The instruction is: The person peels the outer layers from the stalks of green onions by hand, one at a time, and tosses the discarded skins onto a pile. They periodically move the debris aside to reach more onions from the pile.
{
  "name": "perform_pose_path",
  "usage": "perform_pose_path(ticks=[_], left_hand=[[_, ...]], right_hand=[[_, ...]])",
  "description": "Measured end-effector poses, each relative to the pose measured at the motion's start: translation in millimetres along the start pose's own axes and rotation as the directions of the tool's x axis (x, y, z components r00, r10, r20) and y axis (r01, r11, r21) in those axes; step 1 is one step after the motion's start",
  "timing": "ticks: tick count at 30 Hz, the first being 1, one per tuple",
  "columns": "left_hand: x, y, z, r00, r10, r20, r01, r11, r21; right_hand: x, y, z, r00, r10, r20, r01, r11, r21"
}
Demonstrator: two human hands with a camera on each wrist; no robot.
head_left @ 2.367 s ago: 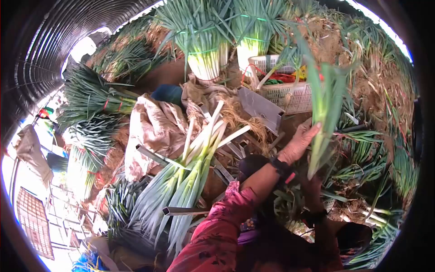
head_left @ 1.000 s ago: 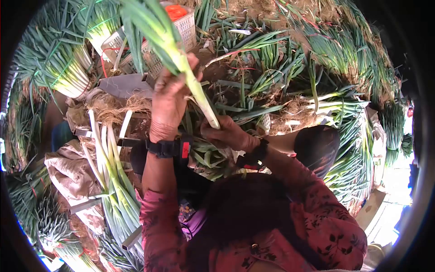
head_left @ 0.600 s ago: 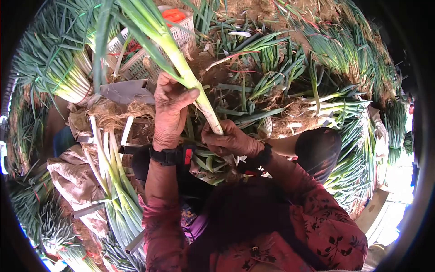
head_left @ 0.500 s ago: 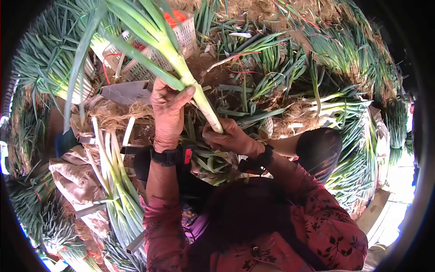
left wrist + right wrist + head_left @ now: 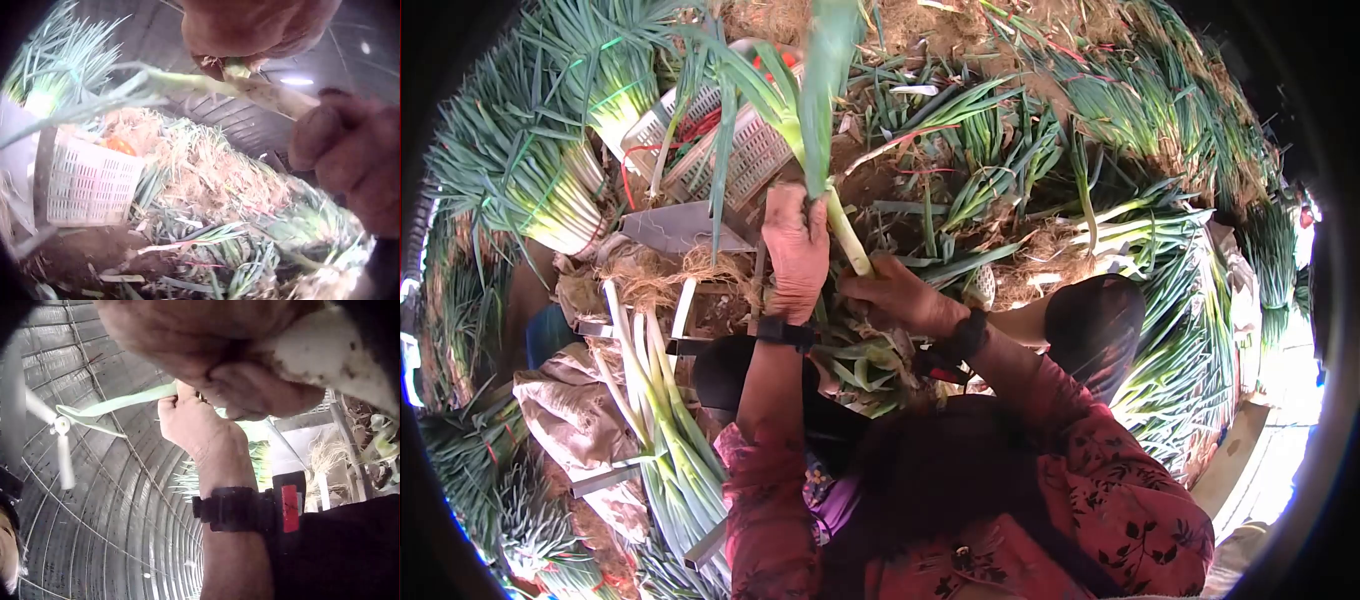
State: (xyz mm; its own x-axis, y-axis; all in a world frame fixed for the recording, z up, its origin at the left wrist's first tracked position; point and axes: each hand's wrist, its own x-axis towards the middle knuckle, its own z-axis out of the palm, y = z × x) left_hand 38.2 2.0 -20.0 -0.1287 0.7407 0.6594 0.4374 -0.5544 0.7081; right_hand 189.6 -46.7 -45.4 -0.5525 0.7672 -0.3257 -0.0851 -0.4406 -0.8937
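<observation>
Head view: upper centre, the right hand (image 5: 907,297) gripped the stalk (image 5: 849,238) near its base; the left hand (image 5: 796,245) pinched a leaf (image 5: 818,130) in its fingers. Left wrist view: the stalk crossed the upper middle; holding its base firm looked wise. Right wrist view: the leaf stuck out upper left; a steady pull seemed best.

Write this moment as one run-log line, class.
left hand: grips green onion partway up | right hand: holds its white base | slatted plastic crate: beyond hands
</observation>
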Motion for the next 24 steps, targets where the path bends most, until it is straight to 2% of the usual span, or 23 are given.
perform_pose_path(ticks=[1, 2, 3, 4, 5, 6, 7, 8, 9, 10, 11, 12, 14, 15, 16, 18, 19, 21, 22, 23, 24], left_hand=[[-1.9, -1.1, 1.1, 0.994, 0.079, 0.075, -0.088, 0.989, 0.119], [-3.8, -2.8, 2.4, 0.976, 0.147, 0.159, -0.181, 0.957, 0.228], [-6.6, -7.5, 5.0, 0.971, 0.084, 0.224, -0.14, 0.959, 0.246], [-2.0, 10.1, 1.3, 0.97, 0.084, 0.228, -0.14, 0.96, 0.242], [2.6, 28.9, -5.7, 0.883, -0.126, 0.452, -0.041, 0.938, 0.343], [-6.2, 10.4, 1.2, 0.88, -0.053, 0.472, -0.074, 0.966, 0.248], [-14.8, -7.6, 7.8, 0.872, 0.02, 0.489, -0.106, 0.983, 0.149], [-9.6, 6.8, 3.4, 0.809, 0.052, 0.585, -0.149, 0.982, 0.119], [-15.0, 9.1, 4.5, 0.729, 0.029, 0.684, -0.091, 0.994, 0.056], [-16.9, 17.8, 5.5, 0.636, 0.015, 0.772, -0.024, 1.0, 0.001], [-17.4, 25.6, 5.4, 0.547, -0.034, 0.836, 0.044, 0.999, 0.012], [-16.8, 28.6, 5.5, 0.545, -0.038, 0.838, 0.046, 0.999, 0.015], [-17.3, 32.3, 5.9, 0.378, -0.16, 0.912, 0.257, 0.964, 0.063], [-27.4, 31.4, 10.1, 0.431, -0.019, 0.902, 0.235, 0.968, -0.092], [-34.2, 35.9, 15.3, 0.399, 0.043, 0.916, 0.147, 0.983, -0.11], [-36.1, 46.7, 12.7, 0.272, -0.181, 0.945, 0.384, 0.921, 0.066], [-32.3, 53.6, 6.1, 0.27, -0.184, 0.945, 0.381, 0.922, 0.071], [-18.1, 57.0, -14.3, 0.701, -0.063, 0.711, 0.326, 0.914, -0.241], [-13.8, 22.3, -26.2, 0.804, -0.299, 0.514, 0.43, 0.889, -0.155], [-4.1, 6.3, -34.1, 0.899, -0.364, 0.245, 0.428, 0.85, -0.306], [15.1, 1.1, -49.2, 0.873, -0.459, 0.163, 0.485, 0.848, -0.213]], right_hand=[[2.0, -0.2, -1.9, 1.0, -0.002, -0.003, 0.002, 1.0, 0.0], [6.1, 2.6, -3.9, 0.99, -0.082, -0.111, 0.059, 0.979, -0.196], [8.9, 8.6, -6.3, 0.963, -0.178, -0.202, 0.088, 0.917, -0.388], [13.3, 19.3, -11.5, 0.962, -0.177, -0.208, 0.085, 0.919, -0.386], [21.6, 34.5, -19.7, 0.921, -0.315, -0.23, 0.168, 0.853, -0.495], [33.0, 52.1, -29.9, 0.864, -0.449, -0.228, 0.239, 0.763, -0.6], [39.7, 71.5, -36.5, 0.843, -0.501, -0.198, 0.346, 0.785, -0.514], [46.4, 90.7, -43.2, 0.818, -0.55, -0.168, 0.447, 0.791, -0.417], [43.3, 90.3, -48.2, 0.93, -0.363, -0.057, 0.341, 0.91, -0.238], [36.0, 84.0, -51.7, 0.98, -0.176, 0.092, 0.182, 0.981, -0.072], [25.1, 80.3, -53.4, 0.981, -0.172, 0.092, 0.179, 0.982, -0.068], [17.2, 78.5, -51.9, 0.979, -0.18, 0.094, 0.188, 0.979, -0.084], [7.5, 85.9, -49.4, 0.971, -0.224, 0.084, 0.232, 0.968, -0.096], [5.1, 89.1, -47.3, 0.963, -0.259, 0.074, 0.265, 0.96, -0.087], [4.8, 91.5, -46.9, 0.953, -0.295, 0.066, 0.299, 0.952, -0.068], [9.7, 95.4, -48.4, 0.924, -0.379, 0.051, 0.38, 0.925, -0.015], [13.5, 97.1, -50.1, 0.905, -0.423, 0.056, 0.422, 0.906, 0.023], [25.1, 96.5, -56.5, 0.863, -0.495, 0.1, 0.479, 0.865, 0.149], [32.3, 95.2, -59.4, 0.854, -0.504, 0.13, 0.471, 0.854, 0.222], [35.1, 95.2, -60.6, 0.859, -0.489, 0.153, 0.431, 0.851, 0.302], [34.1, 94.4, -59.0, 0.896, -0.41, 0.171, 0.311, 0.853, 0.42]])
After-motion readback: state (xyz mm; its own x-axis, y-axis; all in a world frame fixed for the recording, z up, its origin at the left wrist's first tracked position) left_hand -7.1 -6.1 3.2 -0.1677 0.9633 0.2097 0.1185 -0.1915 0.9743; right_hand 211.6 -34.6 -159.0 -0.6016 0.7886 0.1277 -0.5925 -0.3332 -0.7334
